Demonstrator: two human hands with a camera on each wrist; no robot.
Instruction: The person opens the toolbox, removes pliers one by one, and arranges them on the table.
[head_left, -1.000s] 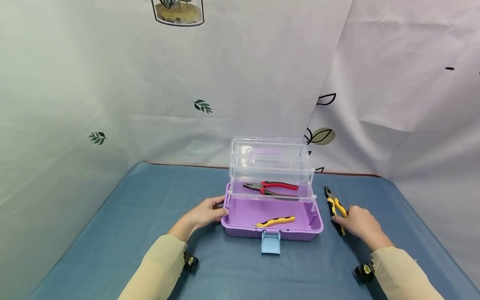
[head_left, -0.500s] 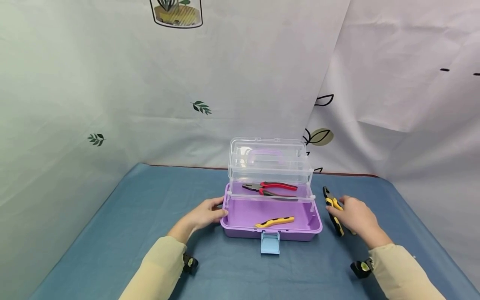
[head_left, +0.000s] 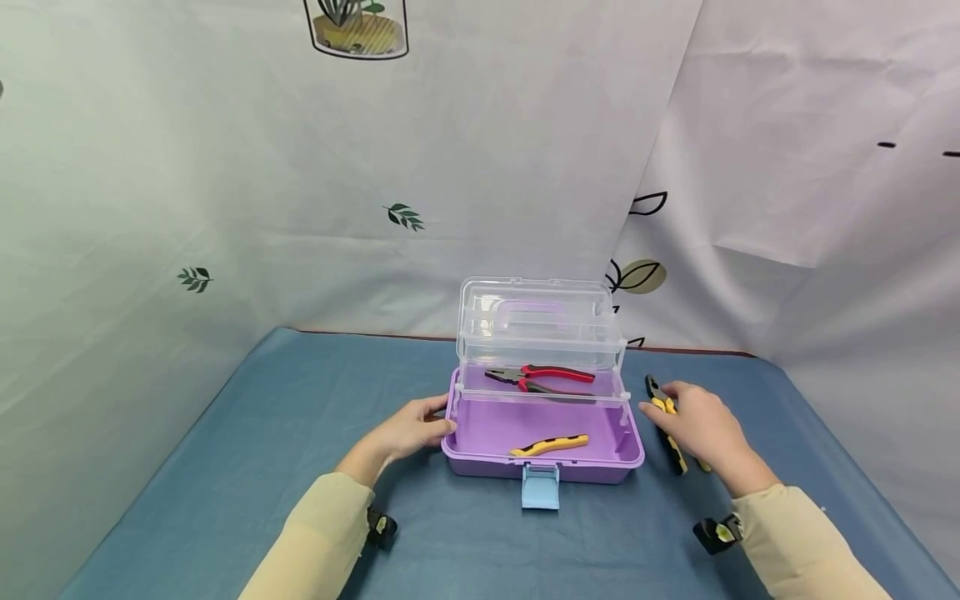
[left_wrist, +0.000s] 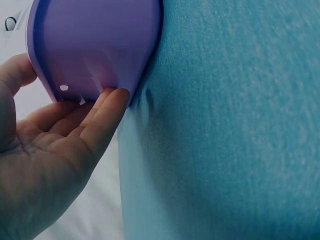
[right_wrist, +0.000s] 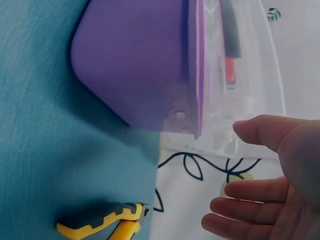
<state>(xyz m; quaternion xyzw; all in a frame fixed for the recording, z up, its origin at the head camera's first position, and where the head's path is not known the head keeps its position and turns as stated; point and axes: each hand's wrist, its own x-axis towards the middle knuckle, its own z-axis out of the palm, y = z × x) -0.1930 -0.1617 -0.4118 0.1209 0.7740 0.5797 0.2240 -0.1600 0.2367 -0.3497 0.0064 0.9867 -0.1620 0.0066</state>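
A purple toolbox (head_left: 495,425) stands with its clear lid (head_left: 536,321) raised and a light blue latch (head_left: 540,487) hanging down in front. My left hand (head_left: 405,429) holds its left end; in the left wrist view the thumb meets the rim and the fingers lie along the outer wall. Yellow-and-black pliers (right_wrist: 102,219) lie on the cloth to the right of the box. My right hand (head_left: 701,425) is over them in the head view, fingers spread and apart from them in the right wrist view, with nothing in its grasp.
Red-and-black pliers (head_left: 558,371) rest in the clear upper tray of the toolbox. A yellow-handled tool (head_left: 551,444) lies on the box floor. Blue cloth (head_left: 465,550) covers the table, and a pale printed curtain (head_left: 495,167) hangs behind it.
My right hand has let go of the yellow-and-black pliers and lifted slightly up and to the left; their handles now show below it. The left hand stays at the toolbox.
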